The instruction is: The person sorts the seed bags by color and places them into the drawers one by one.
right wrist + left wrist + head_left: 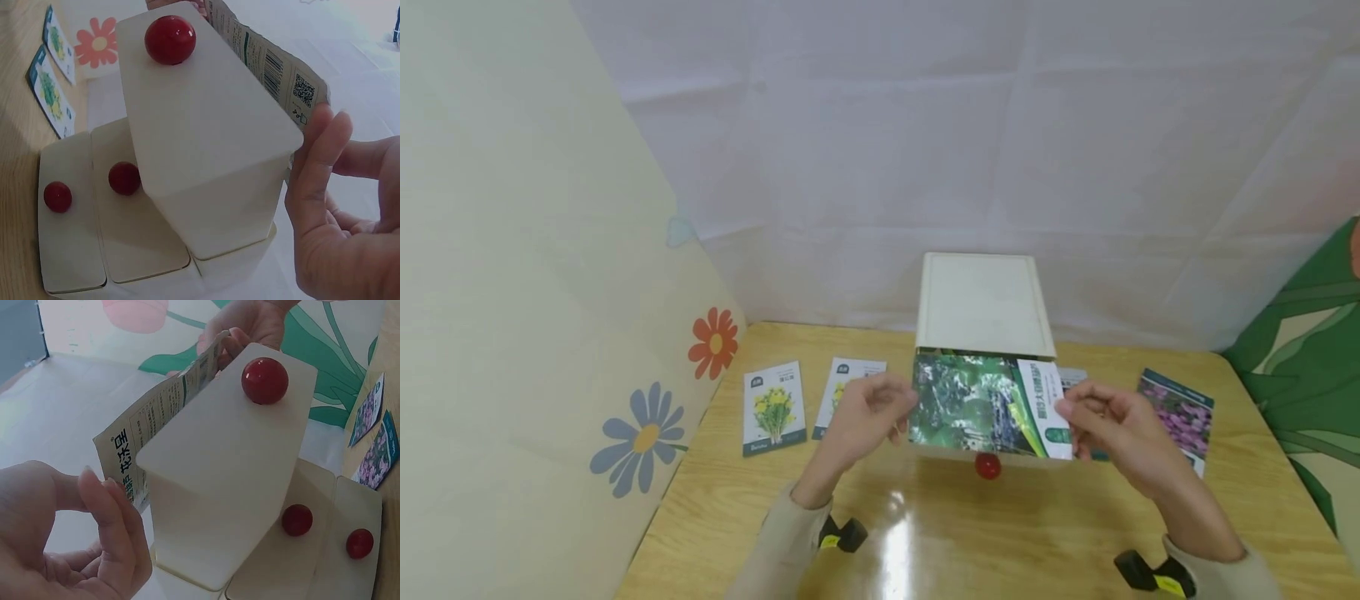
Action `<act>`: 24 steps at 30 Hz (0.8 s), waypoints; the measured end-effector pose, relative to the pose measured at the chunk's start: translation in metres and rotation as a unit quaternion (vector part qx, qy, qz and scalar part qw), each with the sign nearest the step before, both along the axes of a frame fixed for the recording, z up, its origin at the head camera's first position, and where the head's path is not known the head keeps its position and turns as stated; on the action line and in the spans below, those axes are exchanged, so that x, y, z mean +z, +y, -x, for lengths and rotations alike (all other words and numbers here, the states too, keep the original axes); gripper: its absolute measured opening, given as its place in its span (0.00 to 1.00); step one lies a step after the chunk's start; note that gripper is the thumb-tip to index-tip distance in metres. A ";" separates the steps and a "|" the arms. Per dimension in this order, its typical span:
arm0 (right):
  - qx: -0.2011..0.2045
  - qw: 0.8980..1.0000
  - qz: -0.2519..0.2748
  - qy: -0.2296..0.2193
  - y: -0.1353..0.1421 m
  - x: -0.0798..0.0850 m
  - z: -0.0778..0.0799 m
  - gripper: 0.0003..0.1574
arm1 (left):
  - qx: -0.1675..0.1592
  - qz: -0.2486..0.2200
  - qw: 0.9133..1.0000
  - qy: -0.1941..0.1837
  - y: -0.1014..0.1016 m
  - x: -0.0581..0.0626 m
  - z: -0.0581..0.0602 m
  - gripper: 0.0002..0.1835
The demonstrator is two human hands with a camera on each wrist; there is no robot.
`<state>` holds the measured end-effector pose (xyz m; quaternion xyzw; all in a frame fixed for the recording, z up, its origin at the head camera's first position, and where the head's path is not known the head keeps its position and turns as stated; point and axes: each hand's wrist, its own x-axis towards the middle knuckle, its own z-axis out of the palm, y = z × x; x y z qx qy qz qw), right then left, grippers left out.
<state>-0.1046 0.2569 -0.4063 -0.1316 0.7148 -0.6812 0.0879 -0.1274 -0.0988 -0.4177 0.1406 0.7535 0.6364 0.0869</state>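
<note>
The left hand [859,425] and right hand [1123,435] pinch opposite short ends of a green-and-white packet [973,404] between their fingers, above a pulled-out, red-knobbed drawer [225,444]. Yellow-flowered packets [774,408] lie toward the tabletop's [715,517] left edge, pink-flowered packets [1180,412] toward its right. A white cabinet [985,300] stands near the far edge.

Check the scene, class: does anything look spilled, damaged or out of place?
Nothing looks clearly spilled or damaged. The top drawer juts out past the lower drawers, but a packet held above it makes that look deliberate.
</note>
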 end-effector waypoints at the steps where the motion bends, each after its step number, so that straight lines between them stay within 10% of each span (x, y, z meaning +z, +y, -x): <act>1: -0.001 1.000 0.000 0.000 0.000 -0.001 0.001 0.08 | 0.002 0.004 1.000 0.002 0.001 -0.001 0.001 0.12; 24: -0.069 0.989 -0.127 -0.013 -0.001 0.001 0.010 0.17 | 0.035 0.082 0.996 0.004 0.009 -0.008 0.013 0.15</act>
